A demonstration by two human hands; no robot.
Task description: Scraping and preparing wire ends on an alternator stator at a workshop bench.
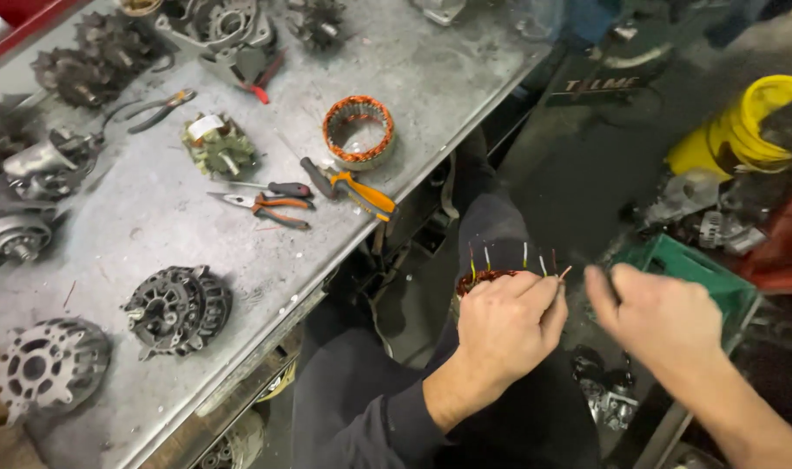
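My left hand [504, 326] grips a round stator [476, 280] with copper windings, held over my lap beside the bench. Several thin wire leads stick up from its rim. My right hand [661, 317] is just to the right of it, blurred, with its fingers pinched close to the rightmost lead [563, 273]; whether it holds the lead is unclear. My dark trouser leg [491, 221] lies under the stator.
The grey metal workbench [240, 234] at left carries a second copper-wound stator ring [358, 130], an orange-handled screwdriver [353, 187], pliers [266, 207], and several alternator housings [177, 308]. A green crate [683, 265] and yellow bucket [748, 122] sit on the floor at right.
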